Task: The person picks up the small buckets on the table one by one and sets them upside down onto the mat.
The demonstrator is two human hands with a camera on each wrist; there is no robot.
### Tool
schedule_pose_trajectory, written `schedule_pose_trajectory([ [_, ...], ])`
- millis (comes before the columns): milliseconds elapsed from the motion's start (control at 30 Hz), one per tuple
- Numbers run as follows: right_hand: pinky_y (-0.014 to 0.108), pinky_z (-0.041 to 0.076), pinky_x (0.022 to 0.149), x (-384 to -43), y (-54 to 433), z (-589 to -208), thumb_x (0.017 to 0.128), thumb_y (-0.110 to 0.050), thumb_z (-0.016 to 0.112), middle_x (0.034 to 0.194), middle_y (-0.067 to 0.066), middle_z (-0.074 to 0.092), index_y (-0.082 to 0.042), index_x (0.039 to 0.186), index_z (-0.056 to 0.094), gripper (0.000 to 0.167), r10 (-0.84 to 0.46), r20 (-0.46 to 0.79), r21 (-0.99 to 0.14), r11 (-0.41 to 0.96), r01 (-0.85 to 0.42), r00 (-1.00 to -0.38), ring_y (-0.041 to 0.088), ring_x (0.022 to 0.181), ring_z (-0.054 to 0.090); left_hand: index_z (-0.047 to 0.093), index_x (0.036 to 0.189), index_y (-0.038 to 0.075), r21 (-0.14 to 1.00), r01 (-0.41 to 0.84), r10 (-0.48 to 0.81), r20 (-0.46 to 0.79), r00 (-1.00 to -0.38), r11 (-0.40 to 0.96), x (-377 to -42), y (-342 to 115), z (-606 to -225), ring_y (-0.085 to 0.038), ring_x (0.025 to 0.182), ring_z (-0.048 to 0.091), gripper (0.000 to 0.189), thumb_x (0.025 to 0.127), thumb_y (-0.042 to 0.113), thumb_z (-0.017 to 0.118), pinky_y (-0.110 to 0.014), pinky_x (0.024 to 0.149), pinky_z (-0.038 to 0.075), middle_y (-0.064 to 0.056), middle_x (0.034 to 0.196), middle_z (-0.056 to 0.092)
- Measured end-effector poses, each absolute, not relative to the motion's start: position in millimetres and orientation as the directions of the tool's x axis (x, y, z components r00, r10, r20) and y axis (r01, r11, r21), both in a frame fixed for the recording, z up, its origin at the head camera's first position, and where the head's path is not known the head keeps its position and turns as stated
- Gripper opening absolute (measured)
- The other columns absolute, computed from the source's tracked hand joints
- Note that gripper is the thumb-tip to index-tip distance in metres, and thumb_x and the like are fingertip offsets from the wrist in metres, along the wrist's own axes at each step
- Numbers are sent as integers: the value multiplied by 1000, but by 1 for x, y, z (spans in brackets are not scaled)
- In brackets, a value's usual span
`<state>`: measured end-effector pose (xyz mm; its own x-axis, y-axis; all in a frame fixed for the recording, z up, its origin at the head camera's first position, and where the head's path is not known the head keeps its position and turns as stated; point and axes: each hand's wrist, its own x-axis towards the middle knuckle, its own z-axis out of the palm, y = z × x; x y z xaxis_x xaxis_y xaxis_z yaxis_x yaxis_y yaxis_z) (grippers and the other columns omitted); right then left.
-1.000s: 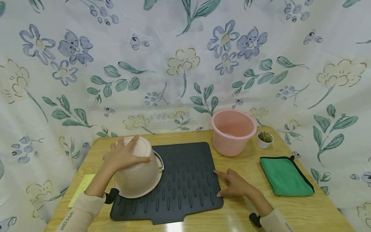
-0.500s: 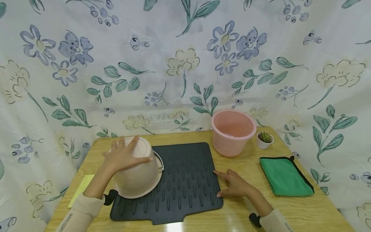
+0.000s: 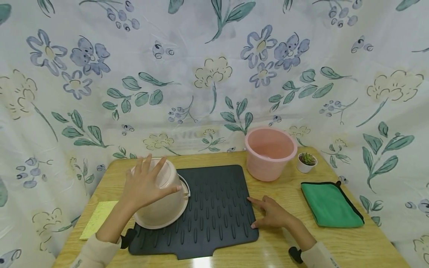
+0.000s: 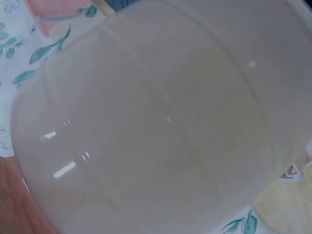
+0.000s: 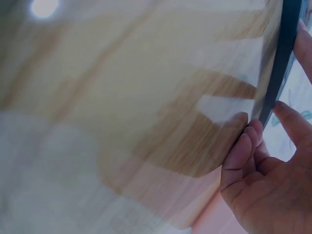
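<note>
A beige bucket (image 3: 167, 210) stands upside down on the left part of a dark ridged drying mat (image 3: 219, 197), its handle showing at the right of the rim. Over the bucket's upturned base my left hand (image 3: 142, 186) spreads its fingers and thumb; whether they touch it I cannot tell. The bucket wall (image 4: 156, 112) fills most of the left wrist view. At the mat's right edge, my right hand (image 3: 271, 213) touches with index fingertip and thumb, set apart from each other. In the right wrist view its other fingers are curled by the mat edge (image 5: 282, 53).
A pink tub (image 3: 266, 169) stands at the back right, with a small potted succulent (image 3: 306, 163) beside it. A folded green cloth (image 3: 330, 204) lies on the right of the wooden table (image 3: 288, 186). A yellow cloth (image 3: 97, 221) lies at the left, partly behind my forearm.
My left hand has shifted slightly up and to the right over the bucket, its fingers looking straighter. My right hand, the bucket and the mat show no clear movement.
</note>
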<state>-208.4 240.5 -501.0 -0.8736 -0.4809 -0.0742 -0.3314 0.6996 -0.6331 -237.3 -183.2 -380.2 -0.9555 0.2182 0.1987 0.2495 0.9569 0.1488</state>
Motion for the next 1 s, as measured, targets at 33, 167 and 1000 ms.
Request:
schedule_pose_trajectory([
  [33,24,26,62,-208,240,-501,73,-37,88,82,4,39,-7,150,43,93,-480,-75,-633,700,-330,-874,13,71,30,27,158,25,143,262,230,209,-951,954,-236,-182,-381,-55,145,15,110,71,87,55,-83,101,14,-27,160,20],
  [167,24,26,62,-208,240,-500,73,-37,88,82,4,38,-8,150,43,94,-478,-80,-630,704,-327,-875,14,71,30,31,157,25,118,314,279,246,-928,942,-228,-179,-384,-54,145,17,109,71,87,56,-83,102,11,-26,160,22],
  [1000,24,36,60,-211,253,-498,84,-26,80,79,12,44,3,150,38,82,-509,-32,-805,524,-280,-860,10,68,40,60,136,15,40,640,430,708,-560,768,-175,-136,-429,-28,107,60,75,82,67,66,-51,84,53,-12,121,62],
])
